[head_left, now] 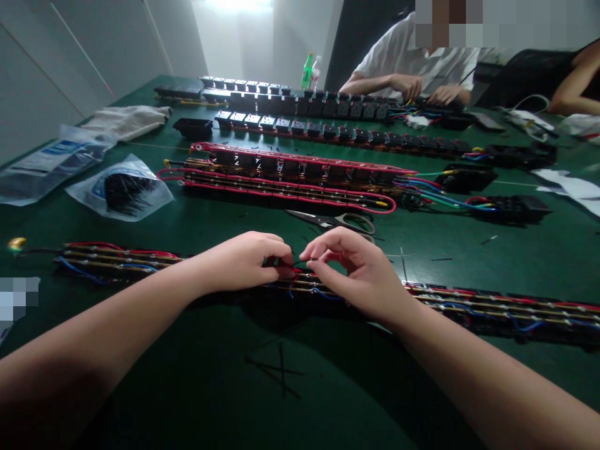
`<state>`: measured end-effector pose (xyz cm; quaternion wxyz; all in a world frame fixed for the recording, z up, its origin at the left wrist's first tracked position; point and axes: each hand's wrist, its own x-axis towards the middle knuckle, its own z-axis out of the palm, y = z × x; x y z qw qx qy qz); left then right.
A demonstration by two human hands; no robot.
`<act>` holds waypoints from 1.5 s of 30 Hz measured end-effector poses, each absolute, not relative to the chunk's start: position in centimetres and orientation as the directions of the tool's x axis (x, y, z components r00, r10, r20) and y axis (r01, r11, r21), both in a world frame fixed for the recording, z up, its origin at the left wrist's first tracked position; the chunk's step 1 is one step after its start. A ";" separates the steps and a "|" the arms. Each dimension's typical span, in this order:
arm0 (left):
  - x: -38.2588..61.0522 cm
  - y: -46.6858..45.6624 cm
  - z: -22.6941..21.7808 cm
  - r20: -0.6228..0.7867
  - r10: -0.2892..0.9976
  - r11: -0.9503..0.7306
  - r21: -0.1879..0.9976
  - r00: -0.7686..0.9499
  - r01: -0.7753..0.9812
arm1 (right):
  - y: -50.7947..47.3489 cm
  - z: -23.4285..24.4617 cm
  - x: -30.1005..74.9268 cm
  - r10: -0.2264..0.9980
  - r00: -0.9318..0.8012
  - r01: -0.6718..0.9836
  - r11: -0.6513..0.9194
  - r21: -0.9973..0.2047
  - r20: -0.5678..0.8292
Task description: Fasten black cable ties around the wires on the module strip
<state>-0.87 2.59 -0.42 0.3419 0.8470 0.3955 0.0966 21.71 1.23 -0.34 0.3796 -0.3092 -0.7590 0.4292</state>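
A long wired socket strip with red, blue and brass-coloured conductors lies across the green table in front of me. My left hand and my right hand meet over its middle. Both hands pinch a thin black cable tie stretched between their fingertips, just above the strip's wires. The part of the strip under my hands is hidden.
Scissors lie just beyond my hands. Several more socket strips lie in rows farther back. A plastic bag of black cable ties and a cloth sit at left. Loose cable ties lie near me. Two other people work at the far right.
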 end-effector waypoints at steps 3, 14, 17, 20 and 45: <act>-1.0 2.6 -0.5 -0.050 0.741 -0.465 0.681 0.670 0.566 | 1.1 -0.5 21.7 0.811 -0.492 0.161 0.443 -0.882 0.317; -0.9 2.6 0.0 -0.071 0.727 -0.435 0.722 0.683 0.539 | 1.4 -0.2 21.8 0.819 -0.518 0.203 0.399 -0.894 0.248; -1.0 2.6 0.2 -0.158 0.732 -0.351 0.747 0.663 0.565 | 1.4 -0.3 21.7 0.836 -0.489 0.167 0.369 -0.914 0.248; -1.3 2.6 0.3 -0.177 0.717 -0.319 0.777 0.675 0.543 | 1.4 -0.5 21.6 0.852 -0.452 0.113 0.349 -0.930 0.264; -1.5 3.0 0.1 -0.216 0.730 -0.320 0.730 0.648 0.604 | 1.0 -0.4 21.8 0.655 -0.698 0.232 0.587 -0.775 0.288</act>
